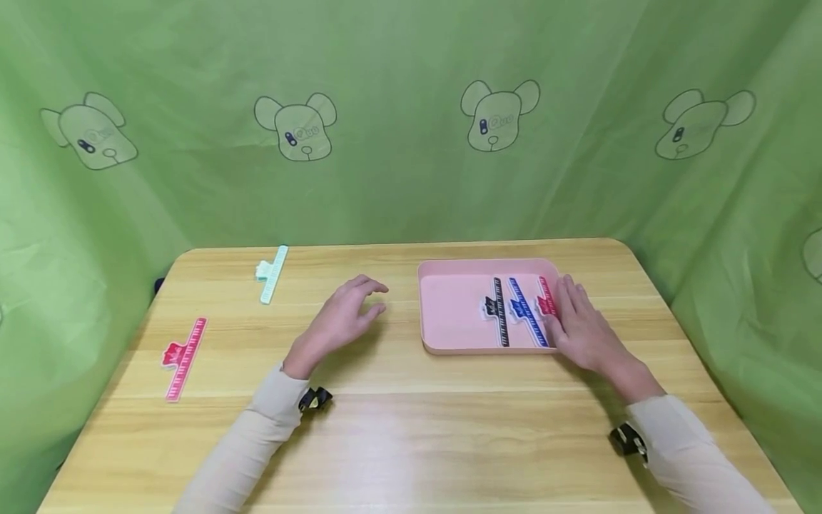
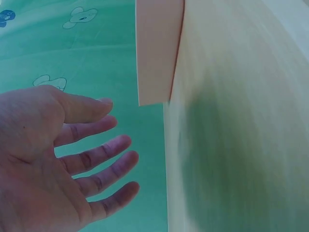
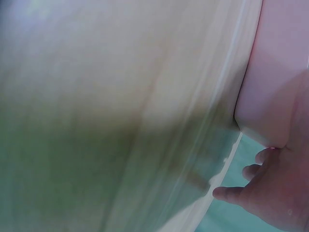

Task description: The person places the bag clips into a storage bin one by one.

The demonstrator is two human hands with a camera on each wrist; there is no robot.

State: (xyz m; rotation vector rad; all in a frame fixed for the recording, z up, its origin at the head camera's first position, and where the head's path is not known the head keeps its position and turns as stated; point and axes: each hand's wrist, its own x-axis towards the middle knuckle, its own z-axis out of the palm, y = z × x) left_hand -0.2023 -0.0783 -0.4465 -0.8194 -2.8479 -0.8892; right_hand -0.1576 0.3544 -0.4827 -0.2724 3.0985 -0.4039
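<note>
A shallow pink tray (image 1: 452, 307) lies on the table, with a black piano-key clip (image 1: 500, 314), a blue one (image 1: 528, 313) and a pink one (image 1: 546, 300) side by side in its right half. My right hand (image 1: 586, 330) is at the tray's right side, fingers straight and thumb over the rim, hiding part of that edge. In the right wrist view its fingers (image 3: 229, 194) show beside the tray's pink wall (image 3: 270, 87). My left hand (image 1: 343, 314) hovers left of the tray, fingers loosely bent and holding nothing; the left wrist view shows its palm (image 2: 41, 159).
Toward the left, a pink piano-key clip (image 1: 186, 360) lies on the wooden table (image 1: 398, 442). A mint-green clip (image 1: 274, 275) lies near the back edge. Green curtains (image 1: 398, 193) with bear-head drawings stand behind and along both sides.
</note>
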